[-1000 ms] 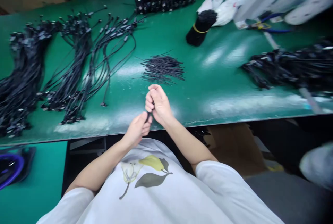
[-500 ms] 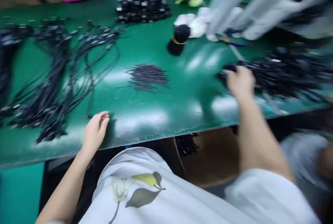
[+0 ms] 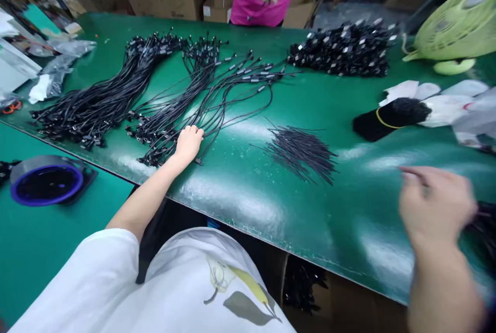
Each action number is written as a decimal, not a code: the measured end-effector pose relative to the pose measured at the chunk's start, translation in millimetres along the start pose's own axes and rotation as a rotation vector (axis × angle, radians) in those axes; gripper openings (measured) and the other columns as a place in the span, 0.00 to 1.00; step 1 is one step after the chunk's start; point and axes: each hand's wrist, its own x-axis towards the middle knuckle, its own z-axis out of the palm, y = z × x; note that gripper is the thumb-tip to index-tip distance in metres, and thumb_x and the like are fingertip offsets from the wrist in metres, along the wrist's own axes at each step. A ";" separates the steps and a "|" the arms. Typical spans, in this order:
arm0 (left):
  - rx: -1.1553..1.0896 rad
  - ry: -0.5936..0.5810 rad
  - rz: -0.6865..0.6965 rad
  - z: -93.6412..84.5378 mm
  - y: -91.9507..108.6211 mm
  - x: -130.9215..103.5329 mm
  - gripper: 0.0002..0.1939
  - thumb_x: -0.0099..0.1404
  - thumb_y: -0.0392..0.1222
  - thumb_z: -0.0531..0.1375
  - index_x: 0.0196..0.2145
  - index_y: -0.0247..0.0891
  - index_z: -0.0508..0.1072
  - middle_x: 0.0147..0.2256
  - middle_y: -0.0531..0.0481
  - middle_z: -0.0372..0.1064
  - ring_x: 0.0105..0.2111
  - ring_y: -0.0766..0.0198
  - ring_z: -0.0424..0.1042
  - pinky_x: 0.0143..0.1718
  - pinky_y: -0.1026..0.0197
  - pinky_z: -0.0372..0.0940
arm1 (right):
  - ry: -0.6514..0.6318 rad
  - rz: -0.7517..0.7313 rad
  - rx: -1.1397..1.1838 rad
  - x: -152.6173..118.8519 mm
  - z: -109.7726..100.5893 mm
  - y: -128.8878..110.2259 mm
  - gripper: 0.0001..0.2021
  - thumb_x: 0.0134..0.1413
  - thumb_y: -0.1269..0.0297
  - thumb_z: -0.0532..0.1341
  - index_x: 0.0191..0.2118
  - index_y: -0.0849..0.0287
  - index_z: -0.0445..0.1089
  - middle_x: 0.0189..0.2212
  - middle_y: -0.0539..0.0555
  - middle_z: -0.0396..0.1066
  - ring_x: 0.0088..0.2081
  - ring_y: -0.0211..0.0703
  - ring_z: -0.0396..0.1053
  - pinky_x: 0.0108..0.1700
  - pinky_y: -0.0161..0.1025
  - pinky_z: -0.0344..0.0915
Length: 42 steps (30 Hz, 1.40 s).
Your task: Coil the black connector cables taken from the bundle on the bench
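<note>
My left hand (image 3: 189, 143) rests on the loose bunch of black cables (image 3: 227, 88), near their front ends. Its fingers are curled down over the cables; the grip underneath is partly hidden. My right hand (image 3: 437, 206) is over the right side of the green table, blurred by motion. Thumb and forefinger are drawn together, and nothing shows between them. Between my hands lies a flat pile of short, thin black ties (image 3: 304, 152). A black bundle bound with a yellow band (image 3: 387, 119) lies beyond the right hand.
More black cables (image 3: 116, 90) spread at the left. A heap of black cable coils (image 3: 344, 49) sits at the back, beside a green fan (image 3: 457, 18). A person in a pink top (image 3: 263, 2) stands across the table. A blue-rimmed round dish (image 3: 48, 183) is at lower left.
The view has swung left. My right hand has come away from the dark cable pile on the right. My left hand has moved from bare table onto the cables.
</note>
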 end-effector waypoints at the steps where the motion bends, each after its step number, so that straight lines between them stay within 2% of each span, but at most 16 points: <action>1: -0.011 0.005 0.019 -2.3 0.3 3.5 0.08 0.66 0.34 0.55 0.41 0.32 0.72 0.45 0.35 0.68 0.49 0.46 0.64 0.48 0.49 0.59 | 0.106 0.115 0.030 23.5 8.5 -20.6 0.24 0.65 0.58 0.41 0.56 0.45 0.68 0.38 0.61 0.71 0.46 0.58 0.68 0.43 0.54 0.62; 2: -0.025 0.011 0.041 -5.2 1.1 5.0 0.06 0.66 0.34 0.55 0.39 0.32 0.72 0.44 0.35 0.68 0.48 0.47 0.64 0.48 0.49 0.59 | 0.107 0.125 0.097 48.7 19.9 -43.9 0.22 0.65 0.58 0.43 0.57 0.47 0.67 0.42 0.60 0.70 0.47 0.57 0.67 0.45 0.54 0.64; 6: -0.107 0.062 0.092 -20.0 6.2 -2.9 0.07 0.67 0.34 0.51 0.38 0.35 0.69 0.45 0.38 0.66 0.44 0.54 0.67 0.46 0.55 0.61 | -0.099 -0.132 0.157 155.2 82.3 -143.2 0.22 0.62 0.64 0.52 0.60 0.60 0.62 0.56 0.63 0.65 0.55 0.51 0.63 0.54 0.47 0.62; 9: -0.187 0.102 0.074 -33.2 4.6 -16.8 0.09 0.69 0.35 0.48 0.40 0.36 0.67 0.45 0.40 0.65 0.40 0.57 0.69 0.41 0.57 0.63 | -0.287 -0.244 0.013 224.6 116.5 -186.6 0.20 0.60 0.69 0.56 0.58 0.62 0.65 0.55 0.64 0.65 0.55 0.50 0.62 0.55 0.44 0.57; 11: -0.243 0.106 0.069 -41.9 -2.8 -28.7 0.10 0.71 0.38 0.46 0.40 0.38 0.66 0.42 0.43 0.67 0.37 0.59 0.70 0.38 0.59 0.63 | -0.316 -0.196 -0.046 259.2 118.9 -186.2 0.12 0.60 0.72 0.55 0.47 0.64 0.72 0.46 0.63 0.71 0.48 0.48 0.65 0.50 0.41 0.57; 13: -0.370 0.053 0.065 -48.4 -13.8 -41.8 0.10 0.71 0.43 0.48 0.40 0.39 0.67 0.38 0.46 0.70 0.36 0.59 0.71 0.38 0.60 0.64 | -0.287 -0.089 -0.095 282.0 104.4 -165.5 0.11 0.61 0.74 0.53 0.41 0.67 0.72 0.40 0.64 0.71 0.42 0.46 0.66 0.44 0.39 0.56; 16: -0.661 -0.059 0.012 -51.0 -28.4 -58.3 0.10 0.69 0.46 0.52 0.40 0.41 0.69 0.39 0.48 0.73 0.34 0.60 0.72 0.38 0.61 0.64 | -0.182 0.096 -0.172 294.2 63.7 -124.2 0.16 0.66 0.73 0.45 0.47 0.70 0.68 0.46 0.68 0.67 0.43 0.45 0.64 0.41 0.38 0.54; 18: -0.787 -0.057 -0.038 -48.9 -32.1 -64.6 0.09 0.67 0.45 0.53 0.40 0.41 0.71 0.40 0.48 0.74 0.34 0.61 0.72 0.39 0.61 0.64 | -0.038 0.168 -0.187 291.3 33.6 -107.9 0.19 0.69 0.72 0.41 0.52 0.70 0.66 0.50 0.68 0.65 0.47 0.44 0.63 0.43 0.37 0.54; 21: -0.964 0.011 -0.119 -46.2 -30.3 -69.5 0.08 0.66 0.44 0.56 0.37 0.40 0.72 0.33 0.49 0.75 0.36 0.60 0.72 0.41 0.61 0.64 | 0.230 0.163 -0.200 275.3 -7.9 -106.7 0.19 0.70 0.70 0.41 0.52 0.69 0.67 0.48 0.65 0.67 0.50 0.42 0.62 0.46 0.37 0.53; 23: -1.247 0.003 -0.159 -48.0 -28.9 -74.8 0.09 0.65 0.46 0.58 0.35 0.39 0.72 0.28 0.51 0.72 0.34 0.62 0.72 0.41 0.61 0.65 | 0.294 0.150 -0.286 257.4 -31.1 -110.6 0.20 0.71 0.65 0.43 0.52 0.67 0.69 0.46 0.66 0.69 0.49 0.45 0.62 0.44 0.42 0.52; 27: -1.878 -0.122 -0.216 -62.9 -28.8 -96.6 0.13 0.58 0.46 0.66 0.33 0.34 0.72 0.25 0.53 0.68 0.33 0.63 0.74 0.40 0.62 0.69 | 0.093 0.092 -0.514 204.6 -55.8 -98.1 0.21 0.68 0.55 0.50 0.48 0.63 0.74 0.38 0.67 0.73 0.47 0.55 0.63 0.39 0.49 0.48; 30: -2.050 -0.202 -0.266 -77.8 -23.6 -116.0 0.14 0.55 0.44 0.69 0.33 0.33 0.72 0.24 0.53 0.67 0.34 0.62 0.76 0.35 0.64 0.70 | -0.078 0.018 -0.482 153.9 -54.2 -81.0 0.19 0.65 0.56 0.52 0.44 0.64 0.76 0.35 0.68 0.74 0.39 0.54 0.67 0.33 0.45 0.51; 33: -2.022 -0.285 -0.215 -87.5 -9.2 -128.8 0.16 0.52 0.45 0.71 0.32 0.34 0.71 0.25 0.52 0.68 0.32 0.62 0.76 0.29 0.66 0.69 | -0.047 0.061 -0.419 99.2 -48.4 -84.5 0.23 0.66 0.55 0.46 0.45 0.62 0.75 0.31 0.69 0.74 0.31 0.53 0.69 0.24 0.41 0.49; 36: -1.856 -0.352 -0.110 -87.4 9.4 -131.8 0.17 0.56 0.51 0.68 0.33 0.34 0.73 0.28 0.49 0.71 0.32 0.62 0.75 0.30 0.65 0.67 | -0.030 0.075 -0.414 51.6 -46.1 -114.5 0.24 0.66 0.52 0.44 0.45 0.59 0.74 0.27 0.66 0.74 0.26 0.54 0.69 0.21 0.40 0.49; 39: -1.534 -0.189 -0.065 -76.7 19.1 -125.7 0.14 0.63 0.50 0.61 0.34 0.35 0.75 0.34 0.46 0.71 0.36 0.63 0.72 0.38 0.63 0.66 | -0.048 0.018 -0.350 26.4 -51.1 -145.4 0.23 0.67 0.54 0.44 0.48 0.57 0.72 0.33 0.61 0.76 0.27 0.50 0.71 0.21 0.40 0.53; 42: -1.275 0.045 -0.181 -60.8 13.2 -114.2 0.08 0.63 0.43 0.60 0.35 0.38 0.77 0.36 0.50 0.69 0.33 0.67 0.66 0.37 0.67 0.62 | 0.080 0.103 -0.411 22.7 -65.2 -145.5 0.24 0.68 0.52 0.43 0.51 0.57 0.71 0.37 0.60 0.74 0.28 0.46 0.69 0.20 0.39 0.51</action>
